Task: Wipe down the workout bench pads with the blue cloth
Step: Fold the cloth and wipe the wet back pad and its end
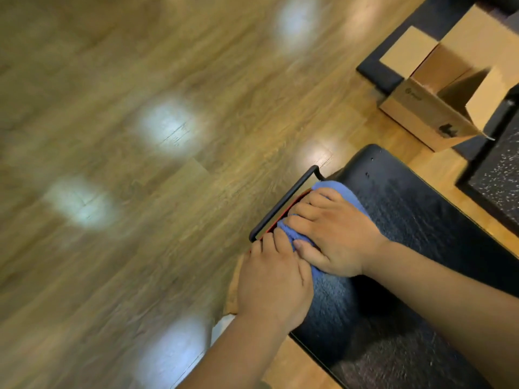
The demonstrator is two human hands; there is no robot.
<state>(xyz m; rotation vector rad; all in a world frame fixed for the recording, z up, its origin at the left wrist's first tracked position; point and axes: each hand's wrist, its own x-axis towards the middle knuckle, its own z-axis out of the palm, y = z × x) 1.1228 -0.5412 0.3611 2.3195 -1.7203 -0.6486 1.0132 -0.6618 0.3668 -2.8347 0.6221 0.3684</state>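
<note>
Both hands down flat on the crumpled blue terry cloth [346, 193], right at the left edge of the black padded bench pad [415, 220]. Right hand [334, 237] spread, palm pressing the cloth; left hand [273, 279] just beside it, touching, fingertips [269, 240] curled onto the cloth's near end. Black metal handle bar [283, 202] hugging that edge, just past the knuckles. Wide wooden plank floor [140, 136] beyond, open. Brown open cardboard box [438, 108] well apart, far right.
</note>
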